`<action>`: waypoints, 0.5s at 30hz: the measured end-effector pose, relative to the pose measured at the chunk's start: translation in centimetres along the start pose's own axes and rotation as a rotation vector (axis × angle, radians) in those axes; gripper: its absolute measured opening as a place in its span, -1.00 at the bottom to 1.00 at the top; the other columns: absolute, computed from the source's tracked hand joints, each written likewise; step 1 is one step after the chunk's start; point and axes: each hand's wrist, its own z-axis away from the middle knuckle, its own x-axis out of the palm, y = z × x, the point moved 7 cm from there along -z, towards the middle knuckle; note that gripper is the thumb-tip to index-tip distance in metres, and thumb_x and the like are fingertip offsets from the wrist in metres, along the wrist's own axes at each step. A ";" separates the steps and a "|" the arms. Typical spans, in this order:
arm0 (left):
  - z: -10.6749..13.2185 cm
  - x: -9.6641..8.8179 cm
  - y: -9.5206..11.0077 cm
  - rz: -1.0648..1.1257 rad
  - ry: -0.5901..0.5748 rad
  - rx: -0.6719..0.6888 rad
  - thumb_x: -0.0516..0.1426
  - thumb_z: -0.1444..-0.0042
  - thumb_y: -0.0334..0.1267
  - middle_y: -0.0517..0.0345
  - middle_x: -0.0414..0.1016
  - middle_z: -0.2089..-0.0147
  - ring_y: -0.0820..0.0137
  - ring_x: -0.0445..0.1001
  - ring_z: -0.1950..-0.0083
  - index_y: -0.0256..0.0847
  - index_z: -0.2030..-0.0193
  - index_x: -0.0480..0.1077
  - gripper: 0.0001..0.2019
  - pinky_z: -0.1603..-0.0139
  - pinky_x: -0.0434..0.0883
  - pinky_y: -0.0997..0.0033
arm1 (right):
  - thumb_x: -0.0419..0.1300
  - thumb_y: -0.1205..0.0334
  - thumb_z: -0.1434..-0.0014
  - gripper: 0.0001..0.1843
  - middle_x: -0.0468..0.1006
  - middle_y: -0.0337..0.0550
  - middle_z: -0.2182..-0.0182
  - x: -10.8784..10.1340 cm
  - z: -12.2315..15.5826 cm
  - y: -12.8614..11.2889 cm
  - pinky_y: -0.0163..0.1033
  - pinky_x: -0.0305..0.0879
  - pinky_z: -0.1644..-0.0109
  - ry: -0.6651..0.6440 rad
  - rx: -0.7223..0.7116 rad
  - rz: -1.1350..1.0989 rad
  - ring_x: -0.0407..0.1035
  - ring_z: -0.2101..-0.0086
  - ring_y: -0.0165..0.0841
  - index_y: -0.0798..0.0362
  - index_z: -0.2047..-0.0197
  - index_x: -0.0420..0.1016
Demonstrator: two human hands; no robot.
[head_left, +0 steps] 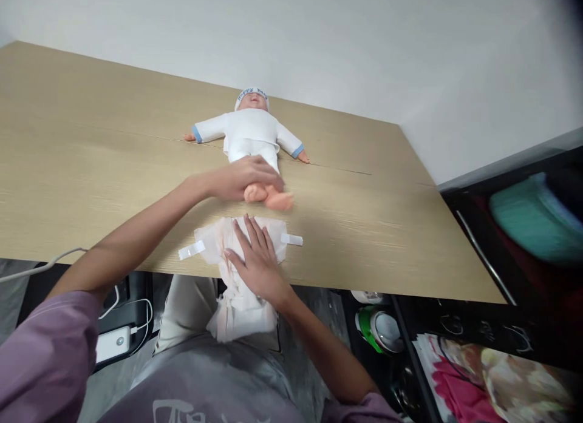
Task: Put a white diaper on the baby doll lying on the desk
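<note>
A baby doll in a white outfit with blue cuffs and a lettered headband lies on its back, arms spread, feet toward me. My left hand is wrapped over its lower legs, just above the bare feet. Closer to me, an unfolded white diaper lies at the table's front edge, its lower part hanging over. Two tape tabs stick out at its sides. My right hand rests flat on the diaper, fingers stretched out and palm down.
The wooden table reaches back to a pale wall. A white cable crosses its front left edge. Below left is a white power bank. At right stand dark shelves with a teal item, a green-and-white container and bags.
</note>
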 end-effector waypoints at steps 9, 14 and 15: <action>-2.7 -9.0 -0.6 0.202 0.151 -0.200 0.34 -0.42 0.05 0.03 0.67 -0.26 -0.08 0.60 -0.46 -0.37 -0.27 0.61 -0.48 -0.49 0.45 -0.11 | 0.06 -0.19 -0.70 -0.17 -0.07 0.21 -0.76 0.3 -12.1 4.3 0.38 -0.26 -0.78 0.016 -0.055 0.051 -0.16 -0.72 0.04 0.09 -0.78 0.07; -2.4 -10.3 -0.8 0.157 0.214 -0.073 0.30 -0.47 0.05 -0.05 0.64 -0.26 -0.09 0.59 -0.46 -0.46 -0.33 0.55 -0.43 -0.44 0.43 -0.15 | 0.03 -0.16 -0.72 -0.17 0.03 0.27 -0.73 0.1 -21.7 8.2 0.44 -0.30 -0.76 0.006 -0.076 0.087 -0.18 -0.71 0.19 0.24 -0.75 0.09; -2.3 -10.4 -0.9 0.149 0.219 -0.058 0.27 -0.50 0.04 -0.04 0.62 -0.24 -0.07 0.60 -0.44 -0.46 -0.36 0.53 -0.43 -0.40 0.45 -0.13 | 0.03 -0.18 -0.71 -0.16 0.05 0.27 -0.73 -0.1 -23.4 9.0 0.44 -0.30 -0.76 -0.005 -0.061 0.080 -0.17 -0.70 0.20 0.25 -0.75 0.10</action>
